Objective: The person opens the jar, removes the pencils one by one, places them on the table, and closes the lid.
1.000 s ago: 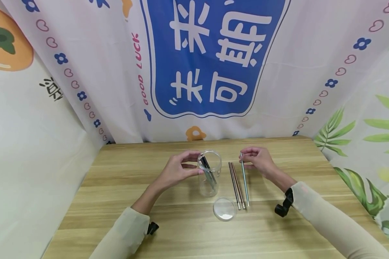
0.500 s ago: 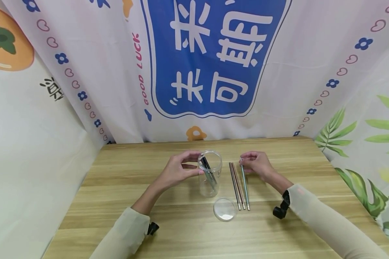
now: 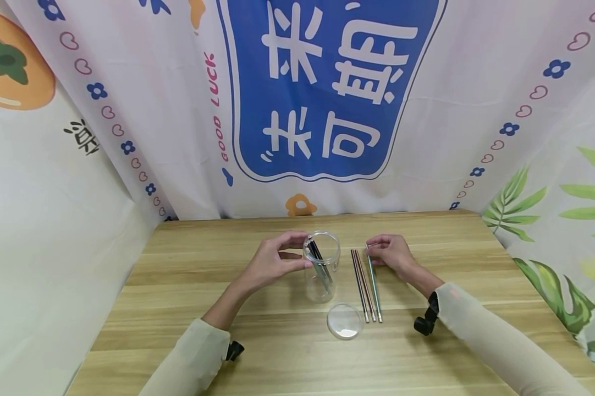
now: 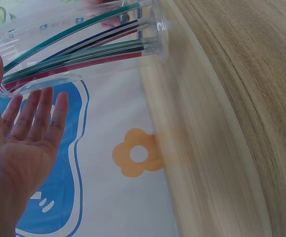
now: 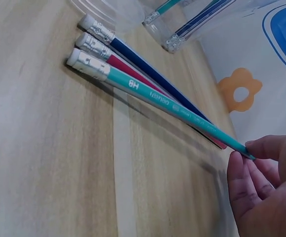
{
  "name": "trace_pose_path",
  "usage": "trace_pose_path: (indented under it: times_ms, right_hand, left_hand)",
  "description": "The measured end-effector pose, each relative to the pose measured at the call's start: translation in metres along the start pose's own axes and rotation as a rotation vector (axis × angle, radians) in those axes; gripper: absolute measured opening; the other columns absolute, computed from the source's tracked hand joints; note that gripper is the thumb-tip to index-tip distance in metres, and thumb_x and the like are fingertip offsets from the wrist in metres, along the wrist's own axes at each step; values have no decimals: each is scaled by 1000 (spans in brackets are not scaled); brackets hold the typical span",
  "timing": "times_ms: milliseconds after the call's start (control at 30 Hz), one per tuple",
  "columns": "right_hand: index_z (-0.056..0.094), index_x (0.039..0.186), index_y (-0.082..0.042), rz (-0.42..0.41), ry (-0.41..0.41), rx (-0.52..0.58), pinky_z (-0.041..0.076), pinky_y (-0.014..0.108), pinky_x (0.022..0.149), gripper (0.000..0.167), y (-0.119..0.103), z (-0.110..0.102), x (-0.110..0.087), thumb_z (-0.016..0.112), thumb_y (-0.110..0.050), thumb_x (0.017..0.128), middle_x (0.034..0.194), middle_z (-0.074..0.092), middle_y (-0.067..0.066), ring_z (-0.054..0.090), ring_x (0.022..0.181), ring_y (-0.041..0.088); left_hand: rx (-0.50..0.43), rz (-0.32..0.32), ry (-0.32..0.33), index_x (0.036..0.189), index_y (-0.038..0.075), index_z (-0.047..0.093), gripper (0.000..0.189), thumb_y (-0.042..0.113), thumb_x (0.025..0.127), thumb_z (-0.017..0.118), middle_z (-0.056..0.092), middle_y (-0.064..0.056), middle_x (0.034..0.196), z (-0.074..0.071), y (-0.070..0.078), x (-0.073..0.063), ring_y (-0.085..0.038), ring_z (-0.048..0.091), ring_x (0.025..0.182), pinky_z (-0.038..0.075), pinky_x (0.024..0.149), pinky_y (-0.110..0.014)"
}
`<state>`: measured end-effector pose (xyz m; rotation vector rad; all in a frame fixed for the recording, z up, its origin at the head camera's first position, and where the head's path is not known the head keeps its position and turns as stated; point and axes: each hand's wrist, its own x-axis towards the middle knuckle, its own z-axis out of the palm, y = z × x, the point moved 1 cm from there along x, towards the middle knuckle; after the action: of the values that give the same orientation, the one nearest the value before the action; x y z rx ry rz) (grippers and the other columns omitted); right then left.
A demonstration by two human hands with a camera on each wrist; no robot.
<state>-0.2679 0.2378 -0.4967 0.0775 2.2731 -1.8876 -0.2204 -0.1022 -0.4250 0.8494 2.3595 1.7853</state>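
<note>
My left hand (image 3: 273, 258) holds a clear plastic jar (image 3: 320, 292) near its open rim, thumb on one side and fingers on the other. Several pencils (image 4: 79, 58) lean inside the jar, eraser ends at the bottom. With thumb and fingertips, my right hand (image 3: 394, 256) pinches the far tip of a teal pencil (image 5: 148, 94). Its eraser end points toward me, beside a red pencil (image 5: 128, 66) and a dark blue pencil (image 5: 155, 71) lying on the table. These three run nearly parallel, to the right of the jar.
A round clear lid (image 3: 344, 322) lies on the wooden table (image 3: 277, 352), in front of the jar and left of the loose pencils. Behind the table's far edge hangs a printed curtain (image 3: 188, 137); patterned cloth also covers both sides.
My right hand has come slightly toward me and lowered, bringing the teal pencil level with the red and blue ones. My left hand has stayed at the jar.
</note>
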Motion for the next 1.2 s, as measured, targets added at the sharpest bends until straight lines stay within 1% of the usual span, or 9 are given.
trace_pose_path:
  times_ms: [133,333,467,633,800,1033,1200]
  right_hand:
    - [63,127,15,13,10,-9,67,31,75,36,1,1,2,74,5,94,106,76,22,75,81,13]
    - [65,125,14,24,24,-41,67,28,74,33,5,2,6,75,4,95,107,76,23,74,81,12]
    - [67,124,13,18,26,-68,67,29,74,32,6,3,7,76,3,95,107,76,22,74,82,13]
    - [69,120,12,-10,25,-119,67,29,73,30,7,5,9,77,2,94,106,76,21,74,82,14]
    - [71,117,10,-38,29,-167,66,27,71,26,9,7,10,78,2,93,102,75,18,72,79,14]
    - [73,114,7,-102,33,-290,66,25,67,23,10,9,9,79,0,92,98,75,16,71,73,13]
    - [73,114,8,-124,24,-324,65,25,66,23,7,11,8,79,0,93,98,75,17,72,74,14]
  left_hand:
    - [4,-3,3,138,6,66,60,8,84,91,72,-15,131,0,-1,0,-33,72,117,62,99,-53]
    - [18,-2,4,138,7,66,60,9,84,91,73,-14,131,0,-1,0,-32,72,117,63,98,-47]
    - [16,-5,4,138,7,66,60,9,84,92,72,-14,131,1,-1,0,-32,72,117,63,99,-47]
    - [10,-1,6,138,6,66,60,8,83,91,72,-15,131,1,-1,0,-32,72,117,62,99,-48]
    - [13,3,8,138,6,66,60,8,83,91,73,-14,131,1,-3,0,-32,72,117,63,98,-48]
    - [12,14,9,138,5,66,60,8,83,92,73,-15,129,1,-1,-1,-32,73,115,63,98,-48]
    - [9,8,10,138,6,66,61,8,83,92,73,-15,130,0,0,-1,-32,72,116,62,99,-50]
